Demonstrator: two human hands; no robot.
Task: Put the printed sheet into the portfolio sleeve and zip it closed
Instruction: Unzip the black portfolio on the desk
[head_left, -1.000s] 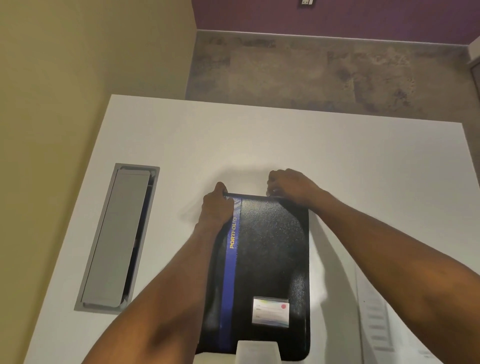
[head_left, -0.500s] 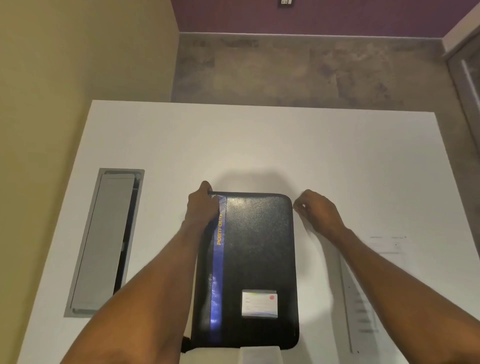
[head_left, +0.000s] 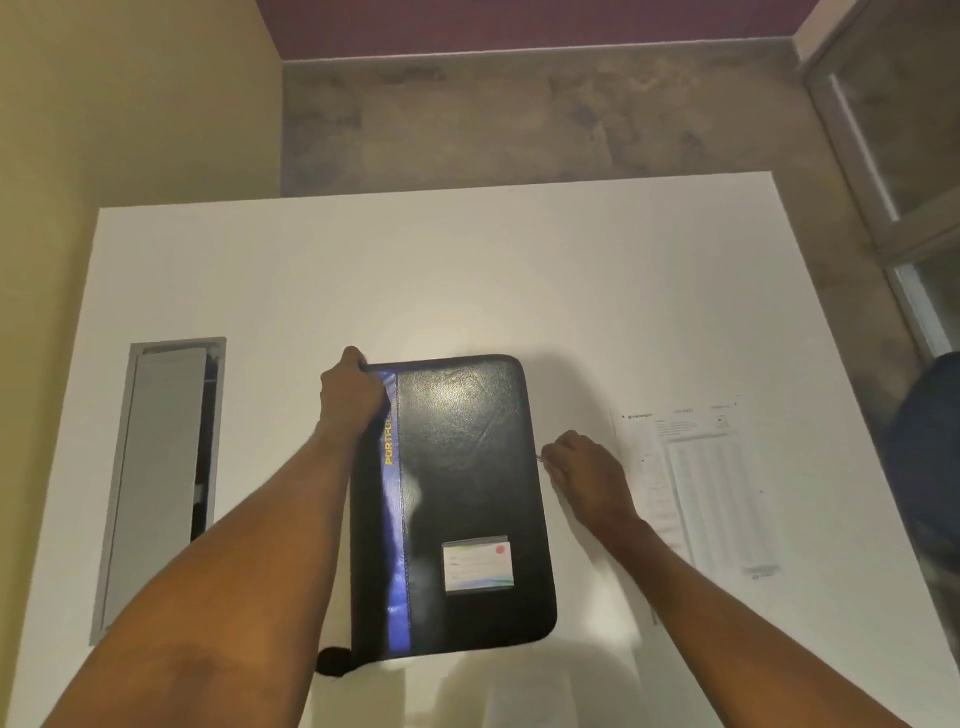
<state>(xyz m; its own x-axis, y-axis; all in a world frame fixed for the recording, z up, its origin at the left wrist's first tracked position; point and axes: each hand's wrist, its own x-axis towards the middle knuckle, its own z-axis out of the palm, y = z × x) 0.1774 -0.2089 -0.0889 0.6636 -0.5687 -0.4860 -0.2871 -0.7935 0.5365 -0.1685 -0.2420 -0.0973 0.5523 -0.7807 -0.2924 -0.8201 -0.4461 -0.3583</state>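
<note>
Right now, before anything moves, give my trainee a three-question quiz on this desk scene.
1. True or false: the printed white sheet is already inside the black leather-look zip portfolio.
2. The left hand grips which portfolio corner? A far left; B near right; C far right.
3. Fill in: the right hand pinches the small metal zip pull along the portfolio's ____ edge.

Key: 1 false, it lies on the white table; 2 A; 3 right.

The black portfolio (head_left: 467, 493) with a blue stripe lies flat and closed near the table's (head_left: 467, 270) front edge. The printed sheet (head_left: 701, 483) lies flat beside it, toward the right edge
</note>
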